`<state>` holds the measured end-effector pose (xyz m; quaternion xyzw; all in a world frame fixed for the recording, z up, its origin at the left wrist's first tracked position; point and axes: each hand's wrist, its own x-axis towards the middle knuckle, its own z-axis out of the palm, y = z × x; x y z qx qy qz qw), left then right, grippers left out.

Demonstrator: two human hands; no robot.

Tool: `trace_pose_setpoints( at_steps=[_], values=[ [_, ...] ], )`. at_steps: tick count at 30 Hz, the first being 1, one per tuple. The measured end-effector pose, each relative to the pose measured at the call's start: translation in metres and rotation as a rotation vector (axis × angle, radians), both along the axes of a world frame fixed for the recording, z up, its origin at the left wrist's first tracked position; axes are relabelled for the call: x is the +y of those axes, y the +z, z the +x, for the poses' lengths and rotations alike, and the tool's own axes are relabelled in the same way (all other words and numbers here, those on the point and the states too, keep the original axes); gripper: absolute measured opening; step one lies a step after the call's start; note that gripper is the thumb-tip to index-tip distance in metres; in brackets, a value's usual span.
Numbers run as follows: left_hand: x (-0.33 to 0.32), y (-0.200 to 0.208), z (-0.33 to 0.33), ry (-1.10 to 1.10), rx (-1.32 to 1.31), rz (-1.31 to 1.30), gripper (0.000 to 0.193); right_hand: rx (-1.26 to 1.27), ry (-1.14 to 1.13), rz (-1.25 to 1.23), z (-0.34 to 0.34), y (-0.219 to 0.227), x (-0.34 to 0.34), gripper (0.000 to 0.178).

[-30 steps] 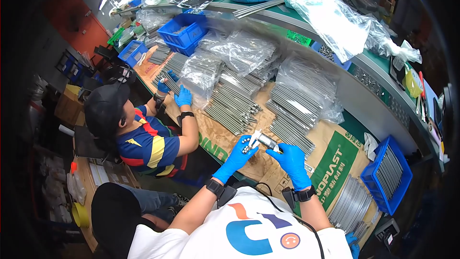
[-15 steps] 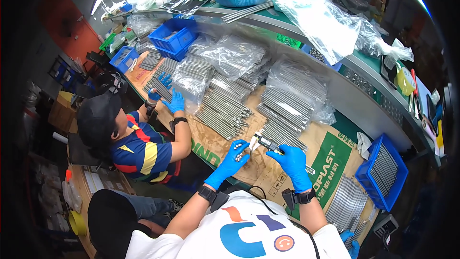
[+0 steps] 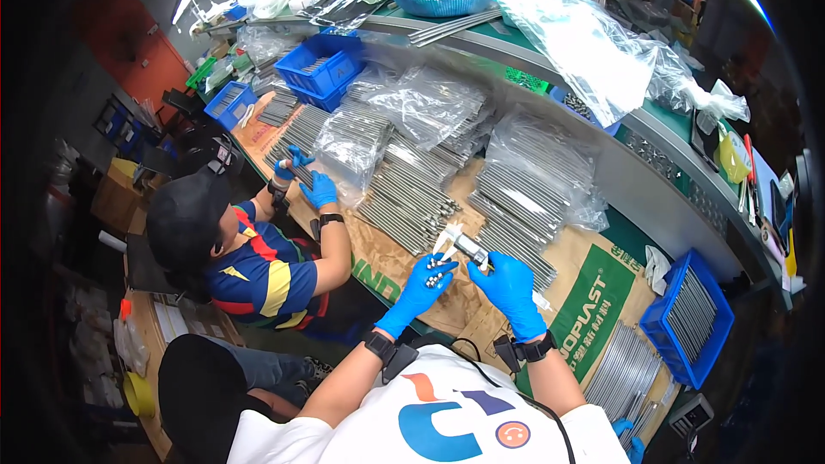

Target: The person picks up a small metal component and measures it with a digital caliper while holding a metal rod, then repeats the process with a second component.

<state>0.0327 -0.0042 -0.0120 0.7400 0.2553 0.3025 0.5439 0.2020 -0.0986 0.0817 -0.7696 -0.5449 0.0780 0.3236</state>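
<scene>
In my right hand (image 3: 509, 290) is a caliper (image 3: 469, 247), gripped with its jaws pointing left. My left hand (image 3: 416, 294), palm partly up, holds several small metal cylindrical pieces (image 3: 435, 278) at its fingers. The caliper jaws reach down to the left fingertips; whether they clasp one of the pieces is too small to tell. Both hands wear blue gloves and hover above the cardboard-covered table (image 3: 468, 301). Just beyond them lie stacks of long metal rods (image 3: 404, 198), and another rod stack (image 3: 524, 193) sits partly under clear plastic.
At my left a co-worker in blue gloves (image 3: 322, 191) handles a bundle of rods. A blue bin of rods (image 3: 687, 309) stands at the right, beside loose rods (image 3: 626, 361). A raised shelf (image 3: 662, 142) runs along the back. Another person's gloved hand (image 3: 632, 442) shows at lower right.
My right hand has moved the caliper left, bringing its jaws to the left fingers. My left hand has shifted slightly. The co-worker's hands have come together around a bundle of rods.
</scene>
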Motion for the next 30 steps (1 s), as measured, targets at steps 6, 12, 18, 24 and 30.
trace_pose_setpoints(
  at_steps=[6, 12, 18, 24, 30],
  values=[
    [0.011, -0.013, -0.003, 0.109, -0.122, -0.155, 0.034, 0.059, 0.006, 0.000, 0.000, -0.010, -0.008, 0.042],
    [0.004, -0.001, -0.002, 0.118, -0.071, -0.167, 0.033, 0.068, 0.069, -0.122, -0.002, -0.012, -0.014, 0.045],
    [0.002, 0.002, -0.004, 0.090, -0.054, -0.167, 0.034, 0.070, 0.069, -0.163, -0.001, -0.010, -0.016, 0.048],
    [0.007, -0.003, -0.013, 0.002, 0.074, 0.161, 0.046, 0.083, -0.004, -0.154, 0.008, -0.003, -0.023, 0.049],
    [-0.006, 0.006, -0.022, -0.097, -0.067, -0.207, 0.057, 0.030, -0.054, -0.073, 0.021, -0.002, -0.024, 0.048]
  ],
)
